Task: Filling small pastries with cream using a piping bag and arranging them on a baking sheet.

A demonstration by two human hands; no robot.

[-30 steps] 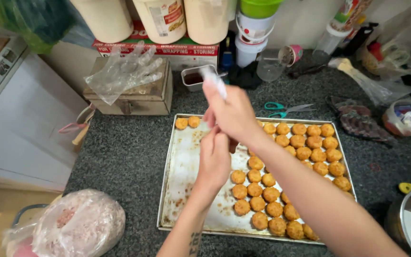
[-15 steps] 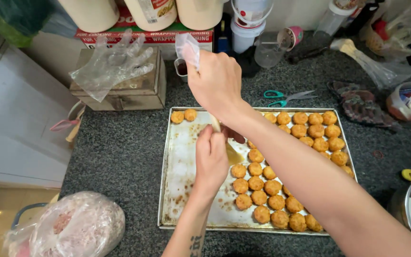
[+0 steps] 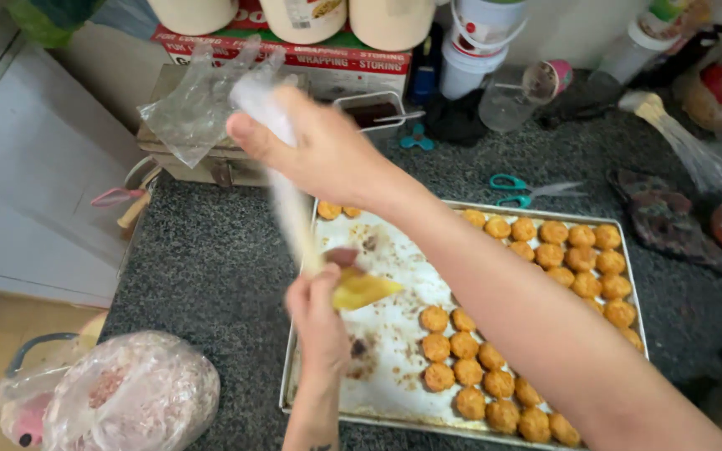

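Stretching the clear plastic bag (image 3: 290, 209) taut now, my right hand (image 3: 319, 150) has risen from the tray (image 3: 394, 250) toward the boxes, fingers clenched on its top; my left hand (image 3: 319, 313) pinches the filled yellow tip above the tray.
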